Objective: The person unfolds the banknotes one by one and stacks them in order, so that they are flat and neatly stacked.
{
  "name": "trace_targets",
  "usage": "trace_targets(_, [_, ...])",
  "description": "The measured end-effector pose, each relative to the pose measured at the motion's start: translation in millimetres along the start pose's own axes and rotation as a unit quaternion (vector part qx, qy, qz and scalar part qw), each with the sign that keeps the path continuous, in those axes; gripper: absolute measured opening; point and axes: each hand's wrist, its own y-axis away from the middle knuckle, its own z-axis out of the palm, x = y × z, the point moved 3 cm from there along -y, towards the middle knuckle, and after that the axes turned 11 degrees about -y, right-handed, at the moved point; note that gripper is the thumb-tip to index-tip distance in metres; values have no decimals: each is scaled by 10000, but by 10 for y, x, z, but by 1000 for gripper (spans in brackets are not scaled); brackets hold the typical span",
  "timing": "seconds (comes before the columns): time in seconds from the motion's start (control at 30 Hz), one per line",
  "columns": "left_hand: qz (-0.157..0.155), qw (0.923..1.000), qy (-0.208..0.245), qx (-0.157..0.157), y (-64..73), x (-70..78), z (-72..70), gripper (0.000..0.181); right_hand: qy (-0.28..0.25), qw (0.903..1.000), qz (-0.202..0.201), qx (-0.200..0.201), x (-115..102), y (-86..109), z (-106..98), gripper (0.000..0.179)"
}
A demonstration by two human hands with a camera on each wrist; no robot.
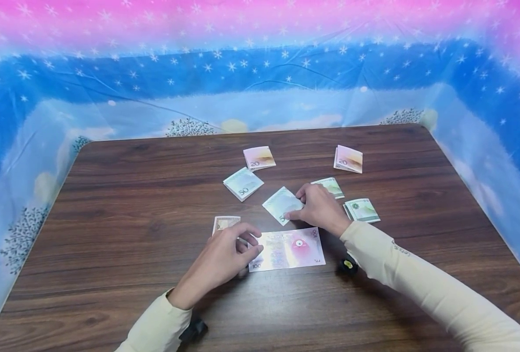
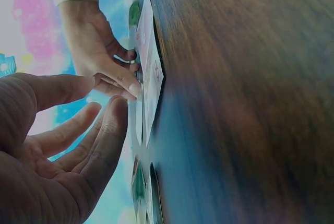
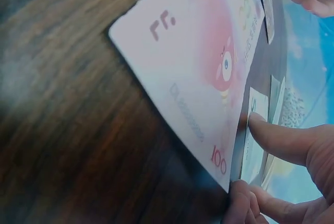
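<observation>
We note the folded 50 note point(image 1: 279, 203) at the right hand point(image 1: 321, 208), on its left side: thumb against the note's near part, fingers curled at its right edge, so we read a light pinch. Lying cornerwise, it sits just beyond the far edge of the unfolded 100 note point(image 1: 286, 252), whose long axis runs left to right. We judge that narrow gap the key relation. The left hand point(image 1: 227, 254) holds nothing, thumb and fingers loosely parted over the 100's left end; we cannot tell whether they touch it. Room: green notes point(image 1: 363, 210) crowd the right hand's far side, a second folded 50 point(image 1: 244, 184) lies up-left, and bare table point(image 1: 277, 308) stretches nearer us
</observation>
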Motion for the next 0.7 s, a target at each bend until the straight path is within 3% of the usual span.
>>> trace_targets(0.7, [-56,9999,3,-83,14,3,2,19,-352,9993,86,-125,-8,-67,31,52])
